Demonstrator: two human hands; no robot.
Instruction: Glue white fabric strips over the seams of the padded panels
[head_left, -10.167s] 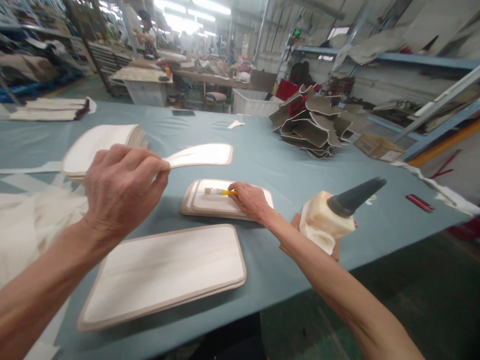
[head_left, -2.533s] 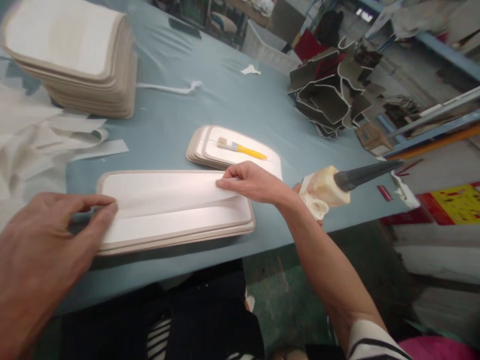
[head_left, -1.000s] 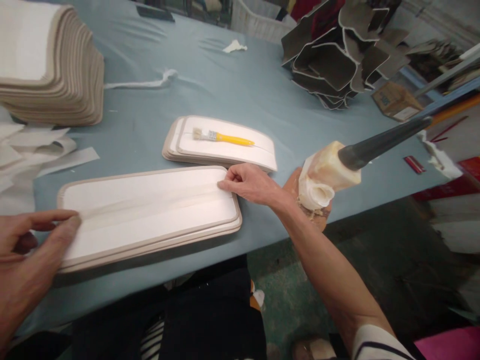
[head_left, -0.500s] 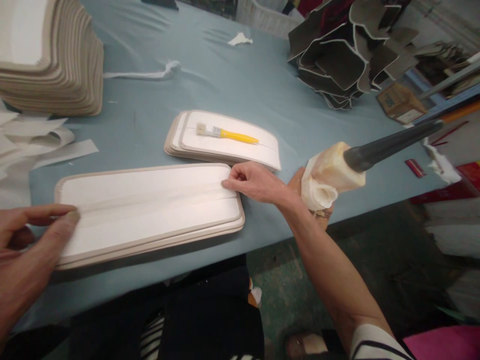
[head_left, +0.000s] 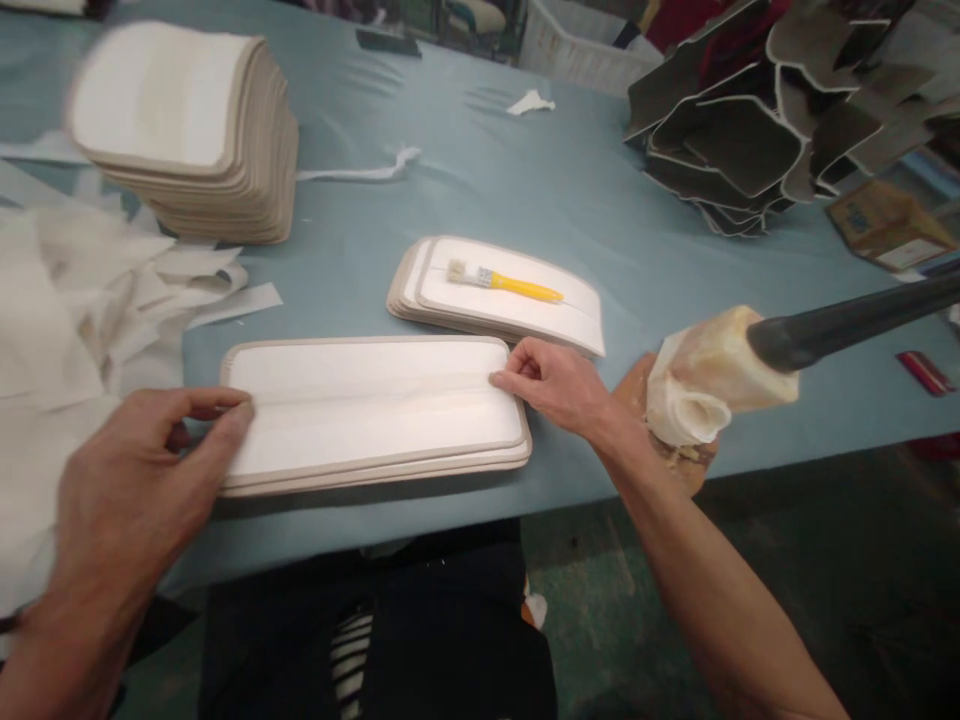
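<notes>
The left hand (head_left: 150,470) had its thumb and forefinger tips brought together at the left end of a thin off-white fabric strip (head_left: 375,397), while the right hand (head_left: 559,385) pinched at the strip's other end. How firmly either gripped could not be told.

Between the two sets of fingers, the strip ran lengthwise along the middle of a long white panel with rounded corners and a beige rim (head_left: 367,440), which lay on at least one more like it. The strip looked aligned and mostly flat; by judgement, placing was well along, with the ends yet to be let go. Beyond the left fingers, the tall stack of beige-edged white panels (head_left: 266,170) bore a similar band on top, which suggested a finished piece. The stack of smaller white panels (head_left: 442,292), just past the right fingers, showed only a thin line around its yellow-handled brush (head_left: 525,289).

Nearer the body than the fingers, a narrow margin of blue-grey table cover (head_left: 360,520) separated panel from table edge. Leftward movement would have met the heap of pale cut strips (head_left: 60,290); rightward, the yellowed-white blocky vessel (head_left: 720,360) stood close by the right wrist. The widest room lay farther out, past the smaller stack.
</notes>
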